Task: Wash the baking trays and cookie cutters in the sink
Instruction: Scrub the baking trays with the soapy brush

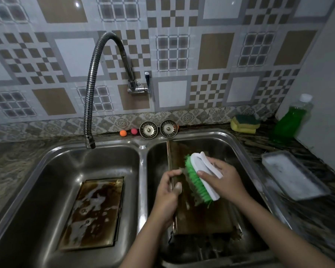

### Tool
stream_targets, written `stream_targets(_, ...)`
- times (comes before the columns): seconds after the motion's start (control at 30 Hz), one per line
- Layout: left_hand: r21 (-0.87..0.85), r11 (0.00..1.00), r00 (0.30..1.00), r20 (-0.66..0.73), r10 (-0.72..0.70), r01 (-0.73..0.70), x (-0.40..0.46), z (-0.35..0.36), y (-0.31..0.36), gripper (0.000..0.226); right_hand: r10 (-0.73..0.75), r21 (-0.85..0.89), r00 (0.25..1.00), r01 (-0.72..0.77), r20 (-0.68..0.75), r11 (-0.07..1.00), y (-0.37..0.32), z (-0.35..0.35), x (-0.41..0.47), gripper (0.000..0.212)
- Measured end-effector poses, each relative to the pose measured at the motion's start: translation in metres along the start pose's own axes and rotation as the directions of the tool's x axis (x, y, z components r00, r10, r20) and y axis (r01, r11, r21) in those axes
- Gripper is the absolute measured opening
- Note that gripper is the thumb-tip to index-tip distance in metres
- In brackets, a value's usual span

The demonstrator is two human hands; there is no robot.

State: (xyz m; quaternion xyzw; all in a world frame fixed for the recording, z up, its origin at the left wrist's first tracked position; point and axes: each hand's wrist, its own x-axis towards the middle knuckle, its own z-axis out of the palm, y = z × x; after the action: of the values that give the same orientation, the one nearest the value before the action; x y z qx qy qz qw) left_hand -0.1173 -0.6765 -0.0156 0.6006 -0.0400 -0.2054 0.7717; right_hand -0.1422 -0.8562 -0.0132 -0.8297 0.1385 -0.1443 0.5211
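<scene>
Browned rectangular metal baking tray (201, 215) in rt basin: stiff, thin, prob soapy-slick; left hand (167, 192) grips its rim; right hand (223, 180) grips green-bristled white scrub brush (200, 178); best held by edge.

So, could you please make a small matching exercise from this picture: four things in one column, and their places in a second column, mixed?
Things:
1. scrub brush
2. soapy baking tray
3. sponges
4. green soap bottle

Places:
A. flat on the bottom of the left basin
B. in the far right corner of the counter, by the white wall
C. in the right hand, on the tray in the right basin
D. stacked on the counter behind the right basin

Pairs: 1-C, 2-A, 3-D, 4-B
</scene>
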Motion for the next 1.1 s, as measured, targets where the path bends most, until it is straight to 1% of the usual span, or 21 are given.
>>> stream_targets(0.03,-0.020,1.000,1.000,0.029,-0.004,0.004,-0.004,-0.003,0.001,0.031,0.013,-0.066,1.000,-0.015,-0.023,0.998,0.001,-0.007,0.011,0.055)
stream_targets(0.1,-0.037,0.999,0.995,0.102,-0.009,0.013,-0.011,-0.005,-0.002,0.029,0.033,-0.196,0.993,-0.055,-0.115,0.979,-0.006,-0.017,0.031,0.056)
stream_targets(0.13,-0.027,1.000,0.991,0.130,0.001,0.002,-0.013,-0.003,-0.004,0.030,0.020,-0.220,0.987,-0.055,-0.160,0.974,-0.014,-0.017,0.036,0.057)
stream_targets(0.17,-0.022,1.000,0.990,0.141,0.019,-0.016,-0.014,0.001,-0.005,0.031,-0.009,-0.205,0.985,-0.027,-0.172,0.978,-0.024,-0.013,0.036,0.060)
stream_targets(0.2,-0.026,0.999,0.988,0.146,0.044,-0.041,-0.014,0.004,-0.005,0.032,-0.058,-0.182,0.987,0.030,-0.147,0.983,-0.035,-0.005,0.032,0.064)
stream_targets(0.23,-0.036,0.998,0.988,0.138,0.065,-0.060,-0.013,0.005,-0.005,0.033,-0.133,-0.181,0.987,0.115,-0.092,0.977,-0.045,0.004,0.022,0.067)
stream_targets(0.3,-0.039,0.995,0.990,0.109,0.093,-0.089,-0.007,0.000,-0.005,0.037,-0.275,-0.220,0.960,0.279,0.051,0.935,-0.057,0.017,0.002,0.068)
stream_targets(0.33,-0.032,0.995,0.990,0.102,0.101,-0.099,-0.005,-0.007,-0.004,0.039,-0.308,-0.221,0.947,0.321,0.093,0.921,-0.054,0.016,0.001,0.067)
stream_targets(0.37,-0.019,0.994,0.989,0.102,0.108,-0.107,-0.004,-0.014,-0.004,0.042,-0.297,-0.221,0.951,0.310,0.091,0.925,-0.050,0.010,0.007,0.067)
stream_targets(0.47,-0.027,0.997,0.984,0.159,0.077,-0.074,-0.005,-0.027,-0.008,0.055,-0.153,-0.243,0.986,0.132,-0.068,0.961,-0.039,-0.014,0.041,0.066)
stream_targets(0.5,-0.041,0.997,0.980,0.183,0.073,-0.066,-0.005,-0.025,-0.010,0.059,-0.130,-0.255,0.986,0.099,-0.106,0.962,-0.041,-0.015,0.046,0.065)
stream_targets(0.53,-0.056,0.996,0.979,0.189,0.081,-0.071,-0.004,-0.021,-0.010,0.061,-0.131,-0.247,0.985,0.101,-0.110,0.964,-0.045,-0.010,0.045,0.066)
stream_targets(0.6,-0.127,0.988,0.983,0.152,0.103,-0.084,0.001,-0.017,-0.009,0.062,-0.178,-0.207,0.983,0.165,-0.045,0.964,-0.055,0.012,0.027,0.067)
stream_targets(0.7,-0.276,0.954,0.993,-0.011,0.117,-0.116,0.012,-0.027,0.000,0.051,-0.322,-0.168,0.943,0.332,0.088,0.928,-0.057,0.042,-0.031,0.064)
stream_targets(0.73,-0.308,0.942,0.991,-0.067,0.118,-0.133,0.015,-0.035,0.003,0.050,-0.324,-0.143,0.938,0.339,0.122,0.930,-0.049,0.045,-0.048,0.064)
stream_targets(0.8,-0.332,0.928,0.984,-0.115,0.135,-0.167,0.016,-0.050,0.012,0.047,-0.268,-0.084,0.952,0.282,0.145,0.956,-0.029,0.040,-0.065,0.064)
stream_targets(0.83,-0.339,0.925,0.983,-0.116,0.141,-0.173,0.014,-0.055,0.016,0.046,-0.222,-0.066,0.967,0.232,0.124,0.971,-0.017,0.033,-0.062,0.064)
stream_targets(0.9,-0.338,0.929,0.988,-0.087,0.129,-0.151,0.010,-0.056,0.019,0.044,-0.152,-0.069,0.988,0.151,-0.006,0.986,-0.003,0.018,-0.039,0.062)
stream_targets(0.97,-0.293,0.949,0.993,-0.032,0.112,-0.117,0.006,-0.046,0.016,0.040,-0.118,-0.083,0.985,0.108,-0.126,0.991,-0.006,0.006,-0.003,0.062)
stream_targets(1.07,-0.150,0.984,0.991,0.075,0.112,-0.099,0.001,-0.020,0.004,0.052,-0.106,-0.088,0.981,0.093,-0.161,0.992,-0.040,0.009,0.035,0.063)
stream_targets(1.1,-0.144,0.984,0.990,0.080,0.115,-0.102,0.001,-0.013,0.002,0.049,-0.106,-0.081,0.984,0.095,-0.142,0.992,-0.053,0.016,0.036,0.064)
